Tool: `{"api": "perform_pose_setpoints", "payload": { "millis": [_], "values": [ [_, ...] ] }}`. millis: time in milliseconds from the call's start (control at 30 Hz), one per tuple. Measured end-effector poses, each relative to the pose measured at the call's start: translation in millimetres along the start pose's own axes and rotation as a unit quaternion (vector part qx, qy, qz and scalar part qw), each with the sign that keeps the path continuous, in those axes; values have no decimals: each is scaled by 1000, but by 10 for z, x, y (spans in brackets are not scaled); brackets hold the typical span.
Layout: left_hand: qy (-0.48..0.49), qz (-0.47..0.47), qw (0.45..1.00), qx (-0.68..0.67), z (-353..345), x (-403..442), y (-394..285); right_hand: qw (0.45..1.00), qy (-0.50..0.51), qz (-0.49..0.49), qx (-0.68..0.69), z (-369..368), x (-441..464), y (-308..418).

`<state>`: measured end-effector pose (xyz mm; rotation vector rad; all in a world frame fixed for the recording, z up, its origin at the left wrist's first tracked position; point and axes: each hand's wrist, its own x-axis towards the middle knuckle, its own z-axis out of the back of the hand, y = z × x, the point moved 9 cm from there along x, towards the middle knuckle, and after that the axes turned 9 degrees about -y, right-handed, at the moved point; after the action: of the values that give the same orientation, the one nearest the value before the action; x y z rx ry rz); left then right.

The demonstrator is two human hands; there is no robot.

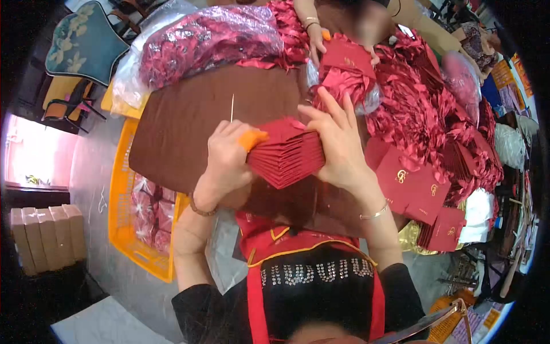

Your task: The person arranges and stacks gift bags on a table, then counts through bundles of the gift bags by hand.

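A fanned stack of dark red folded paper bags [282,153] stands upright between my hands, above the brown-covered table [177,123]. My left hand [226,150] is closed on the left side of the stack, with an orange cover [252,138] on a digit. A thin pointed stick [232,108] juts up from that hand; how it is held is hidden. My right hand [342,146] grips the stack's right edge low down, its upper fingers stretched out and spread. Nearest to it on the right lie flat red bags [409,183] with gold logos.
Across the table, another person's hands [317,45] hold a red bag [348,60]. Red ribboned bags [415,97] heap up at the right. A plastic-wrapped red bundle [212,43] lies at the back left. A yellow crate [120,212] of wrapped red packs stands left.
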<state>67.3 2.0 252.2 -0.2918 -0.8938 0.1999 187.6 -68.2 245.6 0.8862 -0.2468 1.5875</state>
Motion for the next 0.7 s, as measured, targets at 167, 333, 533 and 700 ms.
{"api": "perform_pose_setpoints", "payload": {
  "millis": [167,333,533,700],
  "values": [
    [51,-3,998,31,-107,-1,43,989,0,-85,124,-134,-108,-132],
    [76,30,996,42,-223,-19,144,968,46,-168,178,-406,-337,-342],
    [75,56,994,51,-154,-75,291,912,-4,-273,306,-603,-523,-483],
    [-125,347,848,-380,-219,-449,512,830,-93,-355,421,-630,-567,-641]
  ]
}}
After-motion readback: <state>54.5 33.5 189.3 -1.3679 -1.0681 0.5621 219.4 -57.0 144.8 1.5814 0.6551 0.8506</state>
